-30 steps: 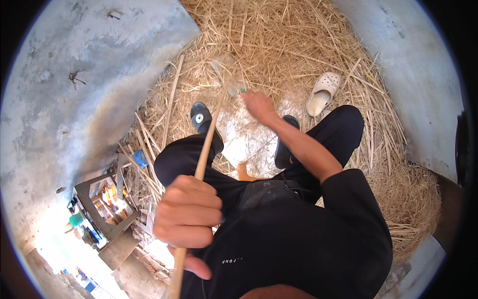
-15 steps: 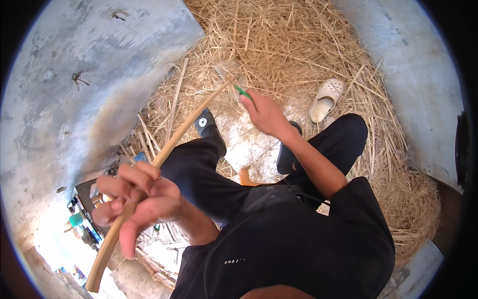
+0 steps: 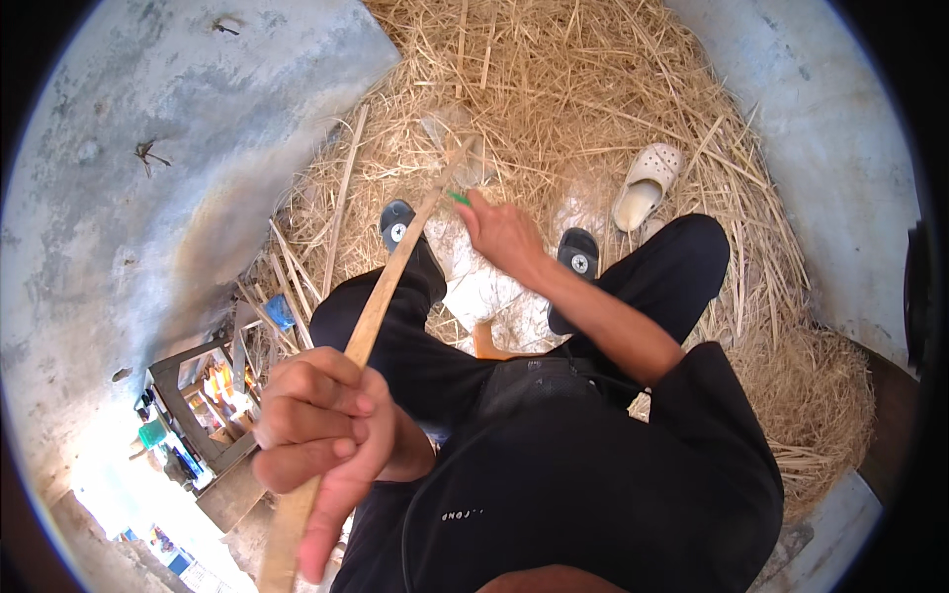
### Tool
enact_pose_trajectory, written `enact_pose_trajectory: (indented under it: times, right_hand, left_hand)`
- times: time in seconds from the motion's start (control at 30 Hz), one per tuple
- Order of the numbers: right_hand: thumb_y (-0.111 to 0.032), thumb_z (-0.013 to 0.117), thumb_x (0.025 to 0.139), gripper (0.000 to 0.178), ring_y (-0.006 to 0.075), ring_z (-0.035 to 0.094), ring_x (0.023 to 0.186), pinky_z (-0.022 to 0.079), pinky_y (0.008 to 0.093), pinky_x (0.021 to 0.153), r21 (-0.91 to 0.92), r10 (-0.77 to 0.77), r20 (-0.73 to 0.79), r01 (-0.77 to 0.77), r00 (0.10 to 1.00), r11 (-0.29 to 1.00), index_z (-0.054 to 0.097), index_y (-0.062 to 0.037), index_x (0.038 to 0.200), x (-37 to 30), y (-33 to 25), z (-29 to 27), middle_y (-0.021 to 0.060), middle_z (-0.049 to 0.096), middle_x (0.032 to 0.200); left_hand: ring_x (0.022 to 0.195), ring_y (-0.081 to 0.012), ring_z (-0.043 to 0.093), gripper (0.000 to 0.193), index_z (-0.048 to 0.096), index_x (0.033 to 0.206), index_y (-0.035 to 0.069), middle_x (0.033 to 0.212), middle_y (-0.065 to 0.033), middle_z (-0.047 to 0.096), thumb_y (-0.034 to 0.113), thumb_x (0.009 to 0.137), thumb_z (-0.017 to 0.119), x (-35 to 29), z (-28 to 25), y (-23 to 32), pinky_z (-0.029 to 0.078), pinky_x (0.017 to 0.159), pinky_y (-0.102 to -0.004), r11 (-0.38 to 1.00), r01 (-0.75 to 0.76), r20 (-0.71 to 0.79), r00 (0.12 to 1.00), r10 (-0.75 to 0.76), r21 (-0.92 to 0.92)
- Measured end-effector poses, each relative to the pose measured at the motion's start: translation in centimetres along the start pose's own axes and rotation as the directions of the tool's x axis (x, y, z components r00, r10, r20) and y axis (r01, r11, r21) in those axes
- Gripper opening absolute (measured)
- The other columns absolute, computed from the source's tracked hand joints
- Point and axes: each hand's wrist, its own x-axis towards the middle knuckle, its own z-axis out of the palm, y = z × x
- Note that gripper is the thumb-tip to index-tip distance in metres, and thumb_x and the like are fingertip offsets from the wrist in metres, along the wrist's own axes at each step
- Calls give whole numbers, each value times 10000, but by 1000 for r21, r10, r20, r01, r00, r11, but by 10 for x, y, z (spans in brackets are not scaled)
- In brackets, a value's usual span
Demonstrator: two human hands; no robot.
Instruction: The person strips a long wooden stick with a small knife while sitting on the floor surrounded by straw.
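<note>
A long, pale bamboo strip (image 3: 391,269) slants from the lower left up to the far middle, its broad end near me. My left hand (image 3: 321,420) is closed round its near part, fingers wrapped over it and thumb pointing down along it. Near the strip's far end, my right hand (image 3: 502,235) is closed on a small green tool (image 3: 458,198). Only the green tip of this tool shows beside the strip; the rest is hidden in the fist, so its exact kind is unclear.
Straw-like shavings (image 3: 563,79) cover the floor ahead. A beige clog (image 3: 647,186) lies at the right, beyond my bent knee. Grey-blue walls (image 3: 188,178) stand on both sides. A wooden frame (image 3: 183,395) with small items is at the lower left.
My left hand has moved right and closed more fully round the strip, which has swung steeper. My right hand with the green tool has come slightly left and nearer to me.
</note>
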Motion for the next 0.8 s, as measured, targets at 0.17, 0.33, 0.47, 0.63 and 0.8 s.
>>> enact_pose_trajectory:
  times: [0.17, 0.33, 0.47, 0.63, 0.8]
  right_hand:
    - [-355, 443, 973, 330, 427, 596, 559, 466, 526, 515, -63, -82, -115, 76, 990, 995, 519, -35, 954, 18, 12, 24, 224, 578, 578]
    - [-372, 387, 987, 366, 415, 643, 695, 510, 515, 632, -195, -45, -74, 29, 996, 980, 538, -40, 1027, 51, 26, 44, 230, 643, 745]
    - [-363, 338, 993, 426, 403, 647, 834, 521, 505, 675, -185, 114, -51, -121, 992, 975, 562, -16, 1097, 45, 61, 50, 254, 650, 869]
    - [-407, 373, 978, 448, 457, 628, 763, 496, 541, 683, -102, 77, -102, -88, 992, 991, 592, -17, 994, 58, 52, 47, 273, 639, 783]
    - [-397, 381, 977, 425, 447, 629, 695, 500, 536, 639, -150, 77, -155, -100, 985, 984, 573, -20, 1011, 55, 81, 65, 266, 633, 721]
  left_hand:
    - [402, -94, 213, 751, 357, 616, 103, 468, 16, 280, 828, 762, 223, -5, 1, -3, 222, 336, -204, 988, -96, -113, 987, 110, 123]
    - [435, -112, 208, 773, 354, 615, 104, 474, 5, 269, 843, 740, 165, -2, -8, 2, 210, 363, -225, 990, -48, -56, 997, 56, 131]
    - [450, -121, 269, 759, 368, 595, 93, 470, -6, 307, 824, 757, 242, -26, -2, 12, 260, 384, -233, 999, -9, -61, 998, 11, 37]
    - [432, -118, 263, 767, 380, 596, 88, 491, -5, 317, 837, 720, 270, -23, 2, 6, 264, 375, -237, 997, -38, -48, 998, 41, 67]
    - [413, -104, 225, 753, 333, 557, 111, 470, 14, 255, 827, 760, 226, -19, 6, 3, 220, 356, -213, 989, -111, -1, 994, 112, 99]
